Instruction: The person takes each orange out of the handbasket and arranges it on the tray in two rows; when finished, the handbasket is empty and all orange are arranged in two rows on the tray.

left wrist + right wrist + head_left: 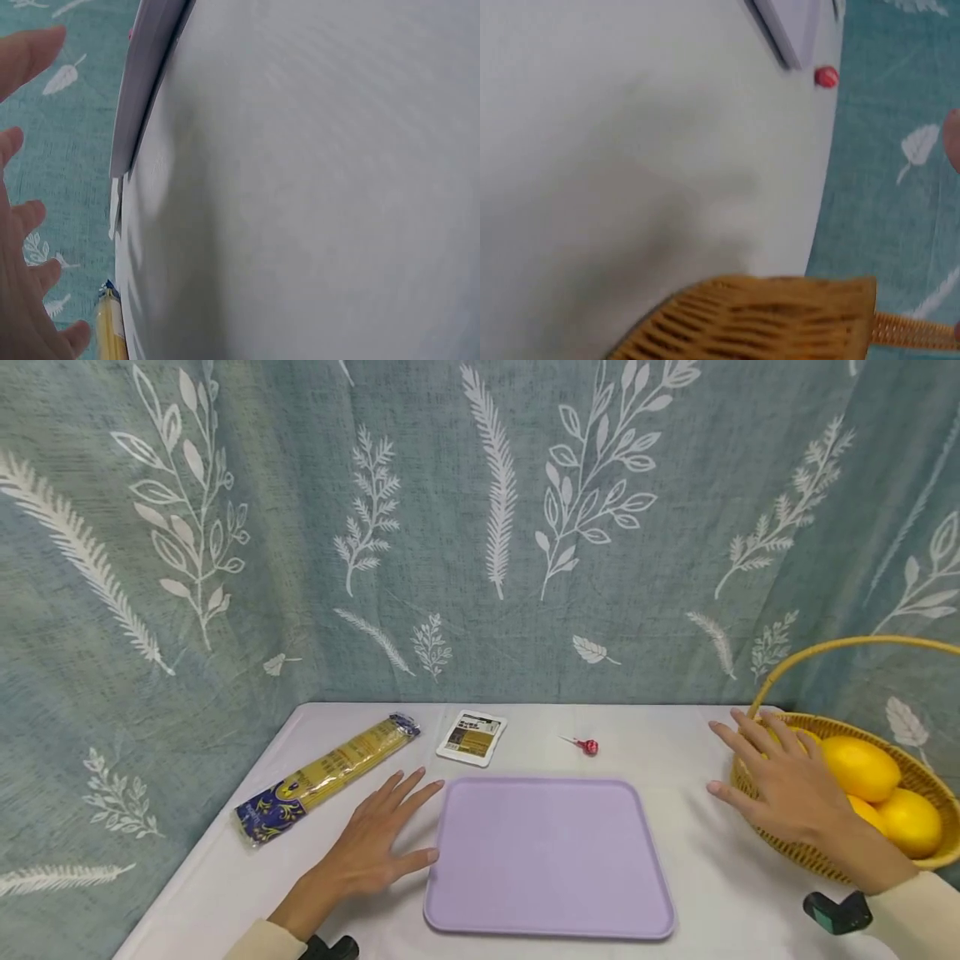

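My left hand, fingers spread, hovers at the left edge of a lilac tray and holds nothing. Beyond its fingertips lies a long bag of dried noodles, yellow with a blue end. On the right, my right hand is held with spread fingers over the near-left side of a wicker basket of yellow lemons. That hand grips nothing; whether it touches the basket I cannot tell. The right wrist view shows the basket's woven side below and only bits of the fingers.
Behind the tray lie a small white packet with a brown and black label and a red-wrapped lollipop. The basket's tall arched handle rises at the right. A leaf-patterned curtain hangs along the white table's back edge.
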`<action>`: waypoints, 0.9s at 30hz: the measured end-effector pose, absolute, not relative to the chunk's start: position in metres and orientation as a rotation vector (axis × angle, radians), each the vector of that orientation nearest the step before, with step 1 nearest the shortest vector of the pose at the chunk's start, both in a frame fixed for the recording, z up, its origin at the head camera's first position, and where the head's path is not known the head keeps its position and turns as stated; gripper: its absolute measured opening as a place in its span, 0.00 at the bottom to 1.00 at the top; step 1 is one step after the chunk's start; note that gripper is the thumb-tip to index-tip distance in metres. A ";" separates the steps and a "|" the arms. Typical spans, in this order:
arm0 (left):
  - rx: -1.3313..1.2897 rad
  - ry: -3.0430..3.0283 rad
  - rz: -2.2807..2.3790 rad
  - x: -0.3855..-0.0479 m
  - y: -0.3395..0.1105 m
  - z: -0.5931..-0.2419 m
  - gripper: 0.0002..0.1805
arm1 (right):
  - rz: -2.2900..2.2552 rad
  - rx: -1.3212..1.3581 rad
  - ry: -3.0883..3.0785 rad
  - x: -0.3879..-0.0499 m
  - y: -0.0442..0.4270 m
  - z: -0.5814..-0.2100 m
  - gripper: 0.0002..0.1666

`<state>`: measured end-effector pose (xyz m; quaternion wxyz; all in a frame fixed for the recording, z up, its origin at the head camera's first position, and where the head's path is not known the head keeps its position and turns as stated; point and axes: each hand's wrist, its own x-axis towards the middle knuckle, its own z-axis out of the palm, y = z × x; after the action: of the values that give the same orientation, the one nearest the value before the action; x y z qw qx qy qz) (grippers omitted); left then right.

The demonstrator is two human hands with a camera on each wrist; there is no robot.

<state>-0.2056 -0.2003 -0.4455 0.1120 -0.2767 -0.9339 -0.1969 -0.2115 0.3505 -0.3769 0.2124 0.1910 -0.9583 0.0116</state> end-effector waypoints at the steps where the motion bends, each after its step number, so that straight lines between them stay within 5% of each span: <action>1: -0.820 -2.737 -0.596 -0.206 -0.201 -0.446 0.46 | 0.036 0.507 -2.666 -0.212 0.355 -0.377 0.48; 15: -0.901 -2.746 -0.725 -0.209 -0.212 -0.454 0.48 | -0.055 0.119 -2.882 -0.216 0.415 -0.359 0.47; 27: -0.956 -2.914 -0.954 -0.207 -0.206 -0.459 0.53 | 0.387 -0.039 -2.949 -0.210 0.449 -0.374 0.50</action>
<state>-0.2070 -0.2063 -0.4590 -0.0351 -0.2974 -0.9067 -0.2969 -0.2096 0.4493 -0.3745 0.0837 -0.0132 -0.9879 0.1296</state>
